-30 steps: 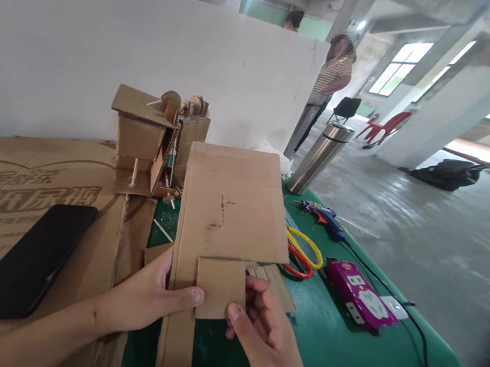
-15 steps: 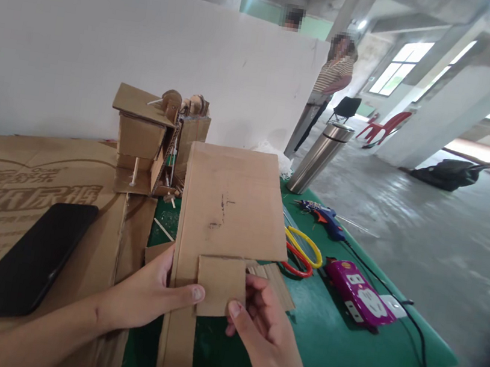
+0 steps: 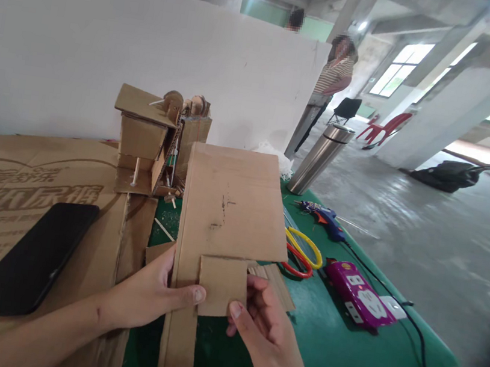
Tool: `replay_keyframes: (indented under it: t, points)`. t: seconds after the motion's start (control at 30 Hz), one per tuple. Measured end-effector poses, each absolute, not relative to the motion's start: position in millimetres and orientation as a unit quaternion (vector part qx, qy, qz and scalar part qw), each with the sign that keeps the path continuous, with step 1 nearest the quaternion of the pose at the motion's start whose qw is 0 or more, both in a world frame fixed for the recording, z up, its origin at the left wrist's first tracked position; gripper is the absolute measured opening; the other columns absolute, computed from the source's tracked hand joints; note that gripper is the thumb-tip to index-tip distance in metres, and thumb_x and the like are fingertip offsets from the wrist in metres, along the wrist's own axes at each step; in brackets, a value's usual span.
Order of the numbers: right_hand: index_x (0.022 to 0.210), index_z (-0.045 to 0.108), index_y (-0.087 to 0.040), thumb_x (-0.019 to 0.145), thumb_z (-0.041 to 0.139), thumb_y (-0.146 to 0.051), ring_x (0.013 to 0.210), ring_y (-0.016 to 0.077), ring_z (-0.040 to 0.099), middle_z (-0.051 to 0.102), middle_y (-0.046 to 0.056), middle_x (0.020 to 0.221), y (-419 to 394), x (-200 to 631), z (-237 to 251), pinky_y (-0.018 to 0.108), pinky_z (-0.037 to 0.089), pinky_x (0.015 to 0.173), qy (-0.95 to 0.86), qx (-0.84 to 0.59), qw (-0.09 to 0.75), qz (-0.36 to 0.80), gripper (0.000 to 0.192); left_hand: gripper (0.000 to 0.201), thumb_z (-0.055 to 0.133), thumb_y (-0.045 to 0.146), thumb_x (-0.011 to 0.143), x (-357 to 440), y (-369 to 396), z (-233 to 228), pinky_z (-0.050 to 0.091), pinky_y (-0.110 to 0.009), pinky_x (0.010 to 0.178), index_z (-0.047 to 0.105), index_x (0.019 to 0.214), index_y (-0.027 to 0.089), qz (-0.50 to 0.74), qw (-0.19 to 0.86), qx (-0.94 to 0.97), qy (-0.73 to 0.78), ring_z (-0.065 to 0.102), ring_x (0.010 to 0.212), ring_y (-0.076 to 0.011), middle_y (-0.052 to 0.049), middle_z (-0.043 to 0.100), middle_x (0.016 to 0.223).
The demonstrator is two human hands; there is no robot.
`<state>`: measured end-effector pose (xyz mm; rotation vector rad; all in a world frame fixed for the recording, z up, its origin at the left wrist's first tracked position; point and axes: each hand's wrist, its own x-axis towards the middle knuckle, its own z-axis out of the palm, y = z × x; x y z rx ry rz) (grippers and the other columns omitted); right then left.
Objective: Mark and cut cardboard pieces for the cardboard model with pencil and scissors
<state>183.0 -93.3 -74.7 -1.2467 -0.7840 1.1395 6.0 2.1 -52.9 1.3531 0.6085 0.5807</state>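
Observation:
My left hand [image 3: 156,292] grips the left edge of a large cardboard sheet [image 3: 237,201], which has dark marks on its face and a long strip running down toward me. Its thumb lies on the front, touching the left side of a small square cardboard piece [image 3: 221,289]; the other fingers are hidden behind the sheet. Between thumb and fingers, my right hand [image 3: 257,319] pinches the right edge of that small piece. The small piece sits in the notch below the wide part of the sheet, its left side against the strip.
On the green table [image 3: 339,355] are red and yellow-handled scissors [image 3: 304,249], a glue gun [image 3: 324,219], a purple power strip [image 3: 361,294] and a steel flask [image 3: 321,158]. A cardboard model [image 3: 142,138] stands behind; a black phone [image 3: 28,262] lies on flat cardboard [image 3: 9,175] at left.
Both hands and the cardboard pieces keep nearly the same place and hold. The whole view has shifted very slightly.

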Motion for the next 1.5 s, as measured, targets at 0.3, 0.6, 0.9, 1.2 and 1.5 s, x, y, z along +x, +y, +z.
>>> replay_keyframes:
  t: [0.3, 0.6, 0.9, 1.2, 1.5]
  points:
    - [0.103, 0.061, -0.022, 0.079, 0.074, -0.053, 0.066, 0.0166, 0.058, 0.062, 0.002, 0.084, -93.2, 183.1, -73.3, 0.03, 0.054, 0.059, -0.344, -0.542, 0.594, 0.485, 0.041, 0.049, 0.072, 0.035, 0.085, 7.3, 2.5, -50.7, 0.051, -0.04, 0.092, 0.049, 0.126, 0.02, 0.262, 0.703, 0.602, 0.273, 0.063, 0.113, -0.028, -0.012, 0.064, 0.128]
    - [0.104, 0.061, -0.021, 0.08, 0.075, -0.052, 0.066, 0.0165, 0.058, 0.061, 0.002, 0.082, -93.2, 181.1, -76.9, 0.029, 0.054, 0.057, -0.337, -0.542, 0.603, 0.479, 0.041, 0.045, 0.042, 0.046, 0.101, 2.6, 4.6, -63.3, 0.034, -0.046, 0.113, 0.044, 0.142, 0.027, 0.279, 0.785, 0.499, 0.24, 0.041, 0.14, -0.0281, -0.008, 0.055, 0.143]
    - [0.103, 0.062, -0.022, 0.079, 0.074, -0.052, 0.068, 0.0177, 0.058, 0.06, 0.001, 0.08, -93.1, 180.2, -76.9, 0.029, 0.053, 0.057, -0.339, -0.545, 0.601, 0.476, 0.04, 0.053, 0.067, 0.041, 0.088, 4.6, 3.2, -50.5, 0.035, -0.05, 0.112, 0.051, 0.135, 0.021, 0.273, 0.758, 0.54, 0.245, 0.047, 0.134, -0.0326, -0.012, 0.057, 0.141]
    - [0.104, 0.063, -0.022, 0.079, 0.074, -0.053, 0.069, 0.0178, 0.059, 0.062, 0.002, 0.082, -92.9, 178.7, -76.2, 0.028, 0.054, 0.056, -0.339, -0.544, 0.599, 0.48, 0.042, 0.053, 0.073, 0.039, 0.083, 4.9, 1.6, -51.8, 0.047, -0.044, 0.1, 0.052, 0.128, 0.02, 0.274, 0.717, 0.572, 0.288, 0.06, 0.12, -0.0308, -0.012, 0.064, 0.13]
    - [0.091, 0.063, -0.02, 0.084, 0.071, -0.051, 0.063, 0.0153, 0.056, 0.057, 0.0, 0.073, -99.0, 219.3, -81.0, 0.026, 0.052, 0.053, -0.382, -0.584, 0.562, 0.444, 0.033, 0.055, 0.067, 0.046, 0.086, 7.5, 5.9, -57.3, 0.044, -0.048, 0.106, 0.051, 0.132, 0.02, 0.27, 0.68, 0.598, 0.326, 0.054, 0.127, -0.0336, -0.012, 0.058, 0.139]
